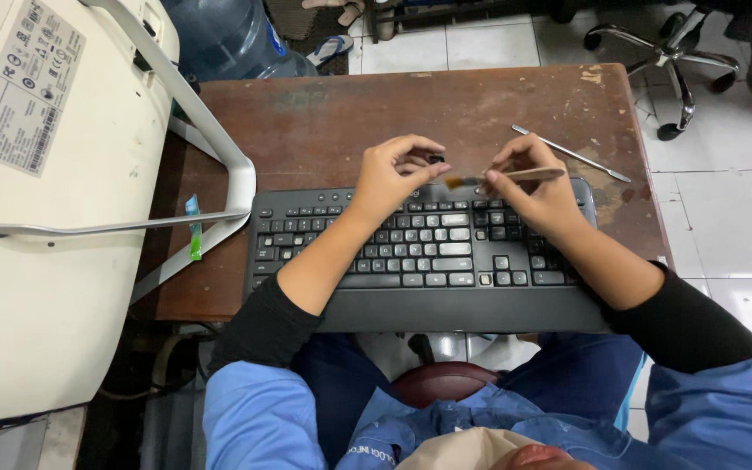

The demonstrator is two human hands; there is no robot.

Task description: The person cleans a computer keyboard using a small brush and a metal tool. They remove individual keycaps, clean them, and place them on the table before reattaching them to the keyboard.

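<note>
1. The person is sitting at a worn brown wooden table (324, 122) with a black keyboard (419, 252) lying across its near edge, both forearms reaching over the keys.
2. The left hand (391, 178) is hovering above the top rows of the keyboard, its fingers curled in tightly and pinching a small black keycap (436, 159) between thumb and fingertips.
3. The keycap is sitting right at the fingertips (428, 148) of that hand, lifted clear of the keys and turned toward the other hand.
4. The right hand (534, 187) is gripping a small brush (506, 177) with a pale wooden handle, the thumb and first fingers closed around the handle much as one holds a pen.
5. The brush is lying almost level, its handle running out past the right of the knuckles and its brownish bristle tip (453, 182) pointing left.
6. The bristle tip is resting just beside and slightly below the keycap, close to the left thumb; whether the bristles are touching the cap cannot be told.
7. A thin metal tool (572, 154) is lying on the table behind the right hand, well apart from both hands.
8. A white machine (45, 209) with a grey bar is standing off the left edge of the table, and a small green strip (194, 228) is lying near it.
</note>
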